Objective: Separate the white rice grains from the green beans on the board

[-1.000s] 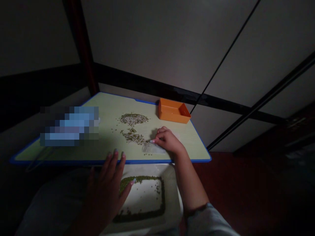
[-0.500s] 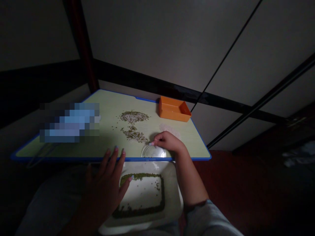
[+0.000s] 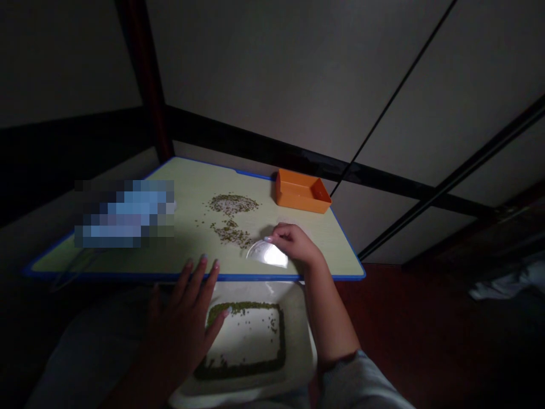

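Head camera shows the right hand pinching a small clear dish tilted on edge toward the green beans just beyond, while the flat, open left hand steadies the white tray.

Pixelated patch hides item on table; tray near edge cut off.

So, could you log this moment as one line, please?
right hand: holds clear dish | left hand: on white tray | table: beans
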`<state>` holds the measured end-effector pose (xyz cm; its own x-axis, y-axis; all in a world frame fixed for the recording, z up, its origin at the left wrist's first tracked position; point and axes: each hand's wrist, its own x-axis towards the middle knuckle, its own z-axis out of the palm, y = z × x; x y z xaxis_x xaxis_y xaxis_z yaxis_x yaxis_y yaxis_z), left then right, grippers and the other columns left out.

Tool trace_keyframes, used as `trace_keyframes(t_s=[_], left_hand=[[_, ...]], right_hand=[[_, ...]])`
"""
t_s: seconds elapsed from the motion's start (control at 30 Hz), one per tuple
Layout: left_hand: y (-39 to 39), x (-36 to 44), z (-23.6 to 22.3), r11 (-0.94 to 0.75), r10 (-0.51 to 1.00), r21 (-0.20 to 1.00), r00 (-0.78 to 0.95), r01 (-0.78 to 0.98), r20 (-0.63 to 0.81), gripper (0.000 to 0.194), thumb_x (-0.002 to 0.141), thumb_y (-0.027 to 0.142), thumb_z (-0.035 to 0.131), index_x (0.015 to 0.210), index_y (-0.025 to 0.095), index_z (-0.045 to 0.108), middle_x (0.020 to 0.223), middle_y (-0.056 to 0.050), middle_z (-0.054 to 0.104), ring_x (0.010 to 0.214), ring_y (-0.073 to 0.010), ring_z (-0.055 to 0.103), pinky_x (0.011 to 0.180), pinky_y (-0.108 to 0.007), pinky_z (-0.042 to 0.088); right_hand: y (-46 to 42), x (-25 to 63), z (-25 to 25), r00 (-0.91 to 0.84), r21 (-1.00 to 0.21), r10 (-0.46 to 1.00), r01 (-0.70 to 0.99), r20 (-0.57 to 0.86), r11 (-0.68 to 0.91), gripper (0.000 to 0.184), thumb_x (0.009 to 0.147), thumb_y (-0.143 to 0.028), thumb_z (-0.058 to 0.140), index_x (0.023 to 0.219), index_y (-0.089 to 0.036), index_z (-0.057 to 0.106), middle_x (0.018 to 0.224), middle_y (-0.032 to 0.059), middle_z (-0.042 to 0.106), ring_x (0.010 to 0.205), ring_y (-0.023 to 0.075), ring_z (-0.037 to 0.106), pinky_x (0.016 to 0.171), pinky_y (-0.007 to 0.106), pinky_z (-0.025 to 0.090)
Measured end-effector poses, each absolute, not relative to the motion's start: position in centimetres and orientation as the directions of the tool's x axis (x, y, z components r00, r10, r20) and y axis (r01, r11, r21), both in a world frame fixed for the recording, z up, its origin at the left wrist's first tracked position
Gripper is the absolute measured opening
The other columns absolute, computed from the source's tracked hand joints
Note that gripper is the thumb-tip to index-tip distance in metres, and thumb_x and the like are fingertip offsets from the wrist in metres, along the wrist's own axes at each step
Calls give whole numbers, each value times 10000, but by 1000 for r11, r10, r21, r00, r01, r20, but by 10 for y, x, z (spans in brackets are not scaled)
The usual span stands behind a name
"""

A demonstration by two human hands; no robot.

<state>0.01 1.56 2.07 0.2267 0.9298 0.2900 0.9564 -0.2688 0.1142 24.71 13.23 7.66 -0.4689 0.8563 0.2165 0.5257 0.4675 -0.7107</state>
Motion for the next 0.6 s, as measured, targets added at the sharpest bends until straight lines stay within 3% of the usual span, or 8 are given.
trace_keyframes(t_s=[0.1, 0.17, 0.3, 0.6], left_hand=[[16, -1, 18, -274, 926, 110, 231, 955, 297, 651, 838, 433, 353, 1440, 244, 196, 1550, -84, 279, 1437, -303, 228, 1109, -670, 172], [17, -2, 17, -277, 924, 106, 234, 955, 302, 661, 833, 436, 360, 1442, 247, 185, 1553, -76, 270, 1439, -303, 222, 1103, -674, 183], [17, -2, 17, -279, 923, 102, 238, 955, 303, 660, 824, 426, 372, 1437, 244, 208, 1557, -71, 261, 1442, -305, 212, 1098, -674, 195], [16, -3, 21, -291, 919, 136, 237, 947, 314, 635, 827, 415, 380, 1426, 252, 246, 1541, -74, 300, 1429, -308, 249, 1098, -674, 201]], right_hand=[[135, 252, 78, -353, -550, 851, 652, 389, 522, 383, 900, -303, 512, 546, -174, 441, 631, 0, 444, 692, 132, 427, 701, 277, 351], [136, 255, 78, -369, -497, 841, 685, 395, 534, 360, 895, -268, 525, 551, -172, 480, 660, 15, 467, 742, 148, 439, 752, 297, 357], [134, 260, 79, -476, -531, 811, 615, 339, 583, 339, 883, -269, 560, 560, -167, 548, 683, 18, 490, 797, 155, 469, 786, 299, 368], [137, 267, 75, -350, -477, 864, 727, 361, 494, 356, 874, -265, 552, 534, -167, 508, 725, 38, 506, 780, 162, 440, 767, 316, 368]])
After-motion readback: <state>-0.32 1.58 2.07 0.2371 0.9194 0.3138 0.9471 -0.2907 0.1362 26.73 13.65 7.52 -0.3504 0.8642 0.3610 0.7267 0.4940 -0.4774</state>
